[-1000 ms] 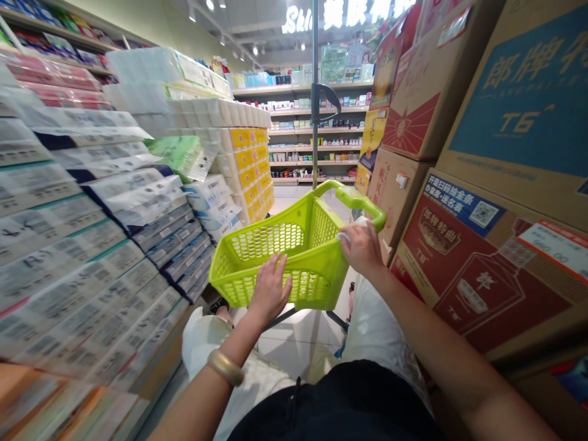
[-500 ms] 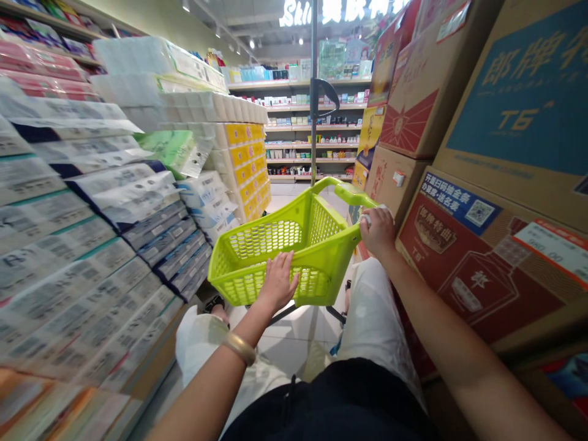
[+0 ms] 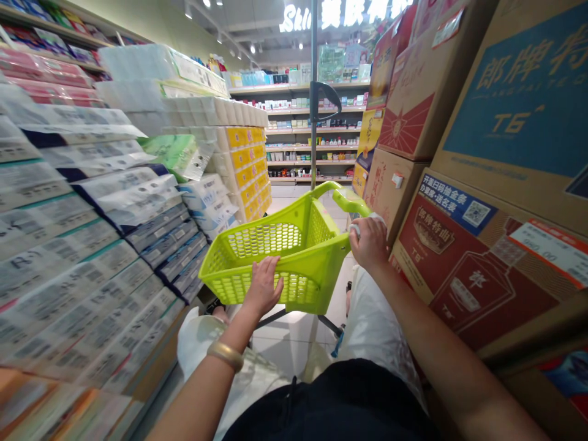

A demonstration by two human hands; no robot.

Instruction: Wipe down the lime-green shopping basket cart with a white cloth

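Observation:
A bright green shopping cart (image 3: 305, 294) with perforated basket walls stands sideways before my legs, its basket empty. My left hand (image 3: 263, 285) lies over the near rim, fingers hooked across the top edge and thumb on the outside. At the right end of the curved green handle (image 3: 350, 201), my right hand (image 3: 370, 244) is closed around the bar. A crumpled white cloth or tissue (image 3: 377, 218) shows between that hand and the handle; most of it is hidden under the palm and fingers.
Stacked tissue packs (image 3: 151, 196) crowd the left side, with yellow packs (image 3: 252, 165) beyond. Large cartons (image 3: 487, 269) rise close on the right. Behind the cart stands a grey pole (image 3: 313, 141) with a dark bracket. Shelves (image 3: 294, 109) of small goods line the back.
The cart has swung a little to the left and nearer to me, both hands shifting left with it. My right hand has slid along the handle end, showing more white cloth.

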